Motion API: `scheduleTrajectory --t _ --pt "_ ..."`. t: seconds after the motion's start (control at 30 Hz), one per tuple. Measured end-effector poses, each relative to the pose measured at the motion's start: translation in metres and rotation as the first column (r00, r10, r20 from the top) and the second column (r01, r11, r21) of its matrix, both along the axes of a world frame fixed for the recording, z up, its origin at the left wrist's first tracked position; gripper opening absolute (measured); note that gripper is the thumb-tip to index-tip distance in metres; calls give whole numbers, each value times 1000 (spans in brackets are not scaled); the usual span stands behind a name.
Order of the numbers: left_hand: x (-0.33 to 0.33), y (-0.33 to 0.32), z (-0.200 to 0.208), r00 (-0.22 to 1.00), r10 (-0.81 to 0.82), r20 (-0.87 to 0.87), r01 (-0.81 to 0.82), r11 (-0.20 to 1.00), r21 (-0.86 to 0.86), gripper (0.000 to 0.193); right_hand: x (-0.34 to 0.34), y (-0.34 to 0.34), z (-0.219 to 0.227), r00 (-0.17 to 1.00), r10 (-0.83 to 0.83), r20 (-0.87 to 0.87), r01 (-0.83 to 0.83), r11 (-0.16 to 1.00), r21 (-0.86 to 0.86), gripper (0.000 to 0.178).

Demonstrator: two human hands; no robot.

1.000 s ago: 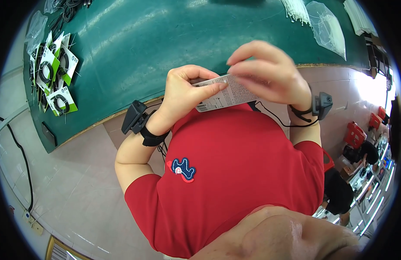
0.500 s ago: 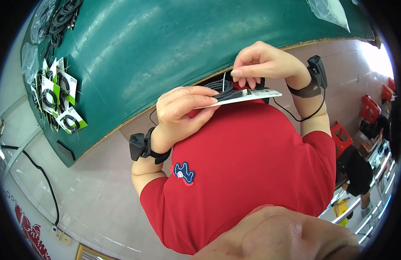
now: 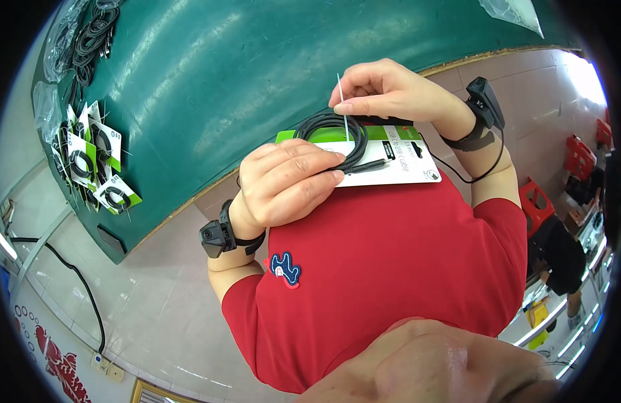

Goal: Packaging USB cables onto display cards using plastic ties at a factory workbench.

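Observation:
My left hand is closed on the left part of a white and green packaging card, held at my chest by the table's front edge. Against the card's face lies a coiled black cable, its plug end pointing right; my left fingertips press on the coil. A thin white tie stands up from the coil. Above it, my right hand has thumb and index finger pinched at the tie. The lower end of the tie is hidden by the coil and card.
Several carded cables are heaped on the green table at the left. Behind them lie loose black cables and clear plastic bags. Another plastic bag is at the far right. Red stools and a person are off to the right.
The card has tilted from nearly edge-on to showing its printed face and the coil. My right hand has shifted slightly left and up, and more of the white tie shows.

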State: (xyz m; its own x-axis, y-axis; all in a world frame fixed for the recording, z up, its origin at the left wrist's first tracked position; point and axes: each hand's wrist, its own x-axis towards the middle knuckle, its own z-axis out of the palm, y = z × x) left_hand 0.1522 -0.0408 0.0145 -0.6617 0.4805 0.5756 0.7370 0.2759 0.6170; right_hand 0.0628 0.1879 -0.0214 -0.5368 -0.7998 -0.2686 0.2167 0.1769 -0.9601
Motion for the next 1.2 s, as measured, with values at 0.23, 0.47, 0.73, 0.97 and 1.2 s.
scheduleTrajectory --t 0.23,0.47,0.73,0.97,1.2 --pt "5 -1 -9 977 64 204 -64 998 -5 18 8 -9 7 987 -104 122 132 959 -251 16" --pt "1 6 -27 741 119 661 -219 973 69 14 14 -18 -9 969 -248 -7 243 955 -172 18" --pt "-5 14 -28 553 109 826 -295 953 71 13 15 -21 -15 922 -309 -235 311 950 -30 18" --pt "-7 17 -30 459 84 885 -338 937 86 16 9 -11 -18 906 -278 -320 275 960 -54 18" --pt "-13 27 -26 376 76 923 -315 948 50 15 9 -8 -21 848 -250 -468 258 965 -47 17"
